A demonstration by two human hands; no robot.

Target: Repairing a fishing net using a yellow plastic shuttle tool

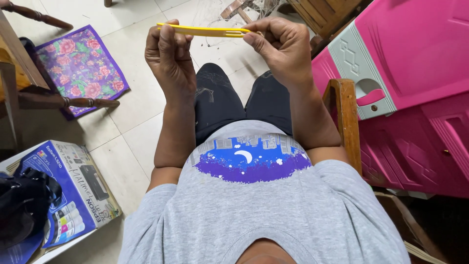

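I hold a thin yellow plastic strip [207,31] level in front of me, above my knees. My left hand [170,56] pinches its left end between thumb and fingers. My right hand [281,46] grips its right end, where a slit or fork in the strip shows. I sit on a wooden chair, in dark trousers and a grey shirt with a blue and purple print.
A pink plastic cabinet [415,58] with a grey handle panel stands at my right, against the chair's wooden arm [348,117]. On the tiled floor lie a floral purple mat [80,68] and a blue printer box [73,186] with a black bag [22,205]. Wooden furniture legs [68,101] are at left.
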